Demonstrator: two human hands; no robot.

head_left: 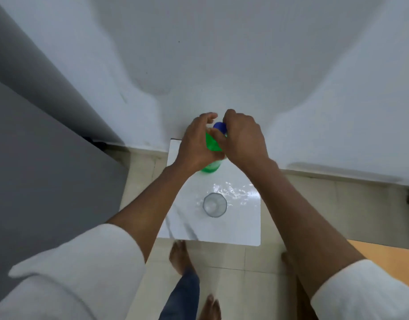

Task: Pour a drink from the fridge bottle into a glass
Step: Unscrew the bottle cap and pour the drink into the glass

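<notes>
A green plastic bottle (211,144) with a blue cap (220,127) stands upright at the far end of a small white table (242,229). My left hand (195,144) wraps around the bottle's body from the left. My right hand (242,137) closes over the blue cap from the right and hides part of it. A clear glass (214,204) stands upright on the table nearer to me, apart from the bottle. It looks empty.
The table stands against a white wall (222,54). A grey fridge side (37,146) rises at the left. Bare feet (179,255) and tiled floor (224,285) show below the table's near edge. An orange surface (393,257) lies at the right.
</notes>
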